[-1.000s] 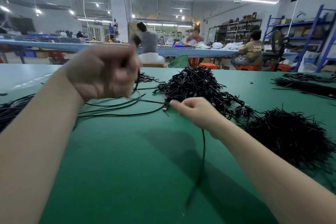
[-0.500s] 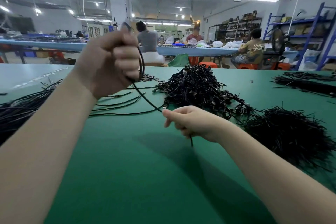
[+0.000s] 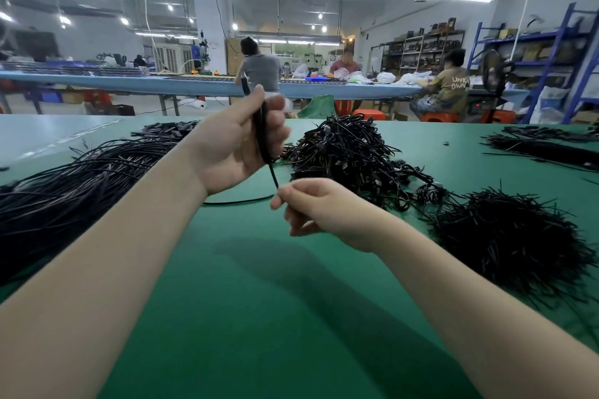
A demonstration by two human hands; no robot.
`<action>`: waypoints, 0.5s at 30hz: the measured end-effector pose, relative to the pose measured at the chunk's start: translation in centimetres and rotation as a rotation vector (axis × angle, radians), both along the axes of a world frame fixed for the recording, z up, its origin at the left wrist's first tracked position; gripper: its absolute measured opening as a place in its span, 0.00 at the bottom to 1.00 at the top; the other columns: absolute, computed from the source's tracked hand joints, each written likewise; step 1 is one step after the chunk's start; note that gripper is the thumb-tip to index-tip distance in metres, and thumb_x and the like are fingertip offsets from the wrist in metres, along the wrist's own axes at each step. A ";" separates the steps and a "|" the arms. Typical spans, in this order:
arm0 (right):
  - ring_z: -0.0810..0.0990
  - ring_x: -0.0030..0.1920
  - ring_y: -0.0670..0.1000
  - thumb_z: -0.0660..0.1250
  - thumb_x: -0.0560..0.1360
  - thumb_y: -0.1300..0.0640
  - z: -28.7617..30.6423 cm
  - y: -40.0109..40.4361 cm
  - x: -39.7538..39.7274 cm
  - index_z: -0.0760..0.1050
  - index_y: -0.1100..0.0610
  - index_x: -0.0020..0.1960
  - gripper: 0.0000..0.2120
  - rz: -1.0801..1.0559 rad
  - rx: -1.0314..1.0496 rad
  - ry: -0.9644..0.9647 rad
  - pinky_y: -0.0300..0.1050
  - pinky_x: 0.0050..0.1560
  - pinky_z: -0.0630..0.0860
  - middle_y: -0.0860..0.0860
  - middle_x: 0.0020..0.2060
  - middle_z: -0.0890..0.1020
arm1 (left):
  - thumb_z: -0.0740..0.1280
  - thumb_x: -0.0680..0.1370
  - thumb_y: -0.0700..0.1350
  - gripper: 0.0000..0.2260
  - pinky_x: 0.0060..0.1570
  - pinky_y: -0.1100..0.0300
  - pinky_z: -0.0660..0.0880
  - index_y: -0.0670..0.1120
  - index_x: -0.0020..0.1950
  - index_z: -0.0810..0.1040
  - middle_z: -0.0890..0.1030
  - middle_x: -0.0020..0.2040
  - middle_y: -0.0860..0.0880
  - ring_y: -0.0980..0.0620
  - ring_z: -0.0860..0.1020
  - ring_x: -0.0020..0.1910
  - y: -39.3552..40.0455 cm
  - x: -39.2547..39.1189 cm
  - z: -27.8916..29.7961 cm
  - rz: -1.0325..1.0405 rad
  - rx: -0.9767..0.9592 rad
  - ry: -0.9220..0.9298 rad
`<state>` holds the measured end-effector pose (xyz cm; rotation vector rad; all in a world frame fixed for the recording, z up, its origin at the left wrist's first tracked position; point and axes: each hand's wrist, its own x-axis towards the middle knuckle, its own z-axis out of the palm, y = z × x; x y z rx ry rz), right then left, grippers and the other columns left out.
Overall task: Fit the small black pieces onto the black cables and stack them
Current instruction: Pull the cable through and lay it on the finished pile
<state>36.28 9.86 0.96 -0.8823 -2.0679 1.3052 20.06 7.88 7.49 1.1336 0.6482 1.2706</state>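
My left hand is raised above the green table, palm turned toward me, with its fingers curled round a black cable that stands upright in it. Below it my right hand pinches the lower end of that same cable. A heap of short black pieces lies to the right of my right hand. A tangled pile of black cables sits behind both hands. On the left lies a long stack of straight cables.
More black cable bundles lie at the far right of the table, and a flat pile of dark pieces at the back left. Behind the table several people sit at a long blue workbench. Blue shelving stands at the right.
My left hand has turned palm toward me and moved right with the cable. My right hand has slid up to the cable's lower end. The loose loop on the table has been drawn in.
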 end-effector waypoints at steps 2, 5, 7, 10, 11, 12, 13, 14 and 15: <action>0.79 0.37 0.47 0.58 0.82 0.51 -1.0 0.5 0.5 0.78 0.51 0.45 0.13 -0.085 -0.002 -0.084 0.44 0.45 0.74 0.47 0.36 0.81 | 0.55 0.82 0.55 0.15 0.28 0.69 0.68 0.51 0.40 0.73 0.67 0.25 0.56 0.61 0.67 0.23 -0.1 0.1 0.2 -0.025 0.006 -0.067; 0.82 0.43 0.49 0.58 0.81 0.47 -1.5 1.3 0.9 0.78 0.49 0.53 0.11 -0.174 -0.134 0.070 0.46 0.50 0.75 0.46 0.44 0.83 | 0.57 0.80 0.54 0.12 0.26 0.69 0.62 0.50 0.40 0.71 0.63 0.25 0.55 0.60 0.61 0.22 -0.1 0.5 -0.1 -0.105 0.014 -0.014; 0.83 0.47 0.52 0.58 0.80 0.44 -1.0 1.3 0.9 0.77 0.51 0.55 0.14 -0.117 -0.316 0.226 0.48 0.52 0.76 0.49 0.46 0.84 | 0.57 0.79 0.53 0.11 0.27 0.68 0.62 0.49 0.42 0.70 0.64 0.26 0.56 0.61 0.61 0.23 0.1 1.3 -1.1 -0.136 -0.021 0.051; 0.84 0.46 0.55 0.60 0.79 0.43 -0.4 0.9 0.5 0.76 0.54 0.49 0.15 -0.076 -0.426 0.314 0.46 0.47 0.78 0.50 0.39 0.84 | 0.56 0.81 0.51 0.11 0.27 0.67 0.65 0.48 0.43 0.70 0.66 0.29 0.56 0.59 0.63 0.24 0.5 2.6 -2.6 -0.110 -0.070 0.135; 0.84 0.43 0.54 0.61 0.79 0.44 -0.3 0.7 0.4 0.75 0.54 0.46 0.14 -0.090 -0.429 0.330 0.46 0.47 0.79 0.48 0.34 0.82 | 0.55 0.82 0.51 0.11 0.28 0.66 0.67 0.48 0.44 0.70 0.67 0.29 0.56 0.58 0.65 0.25 0.6 2.8 -2.9 -0.093 -0.074 0.145; 0.84 0.40 0.53 0.62 0.79 0.45 -0.2 0.7 0.3 0.74 0.54 0.43 0.13 -0.109 -0.436 0.354 0.46 0.47 0.79 0.47 0.31 0.80 | 0.55 0.82 0.50 0.11 0.29 0.66 0.69 0.48 0.44 0.70 0.68 0.30 0.55 0.58 0.67 0.27 0.6 3.0 -3.0 -0.078 -0.075 0.146; 0.84 0.38 0.52 0.62 0.79 0.47 -0.2 0.7 0.3 0.73 0.53 0.41 0.12 -0.131 -0.437 0.379 0.47 0.49 0.79 0.47 0.31 0.78 | 0.55 0.83 0.50 0.11 0.31 0.65 0.72 0.47 0.44 0.71 0.70 0.31 0.54 0.57 0.69 0.28 0.7 3.0 -3.1 -0.061 -0.075 0.147; 0.84 0.37 0.51 0.62 0.79 0.49 -0.3 0.7 0.3 0.72 0.54 0.41 0.11 -0.153 -0.427 0.396 0.48 0.52 0.79 0.49 0.32 0.77 | 0.55 0.83 0.49 0.12 0.33 0.63 0.74 0.46 0.44 0.72 0.72 0.32 0.53 0.56 0.72 0.30 0.7 3.0 -3.0 -0.037 -0.073 0.160; 0.83 0.35 0.50 0.62 0.80 0.51 -0.3 0.7 0.4 0.73 0.54 0.43 0.09 -0.168 -0.410 0.405 0.49 0.54 0.78 0.51 0.35 0.77 | 0.56 0.83 0.49 0.12 0.35 0.61 0.76 0.45 0.44 0.73 0.74 0.33 0.52 0.55 0.74 0.31 0.7 2.9 -2.9 -0.010 -0.070 0.186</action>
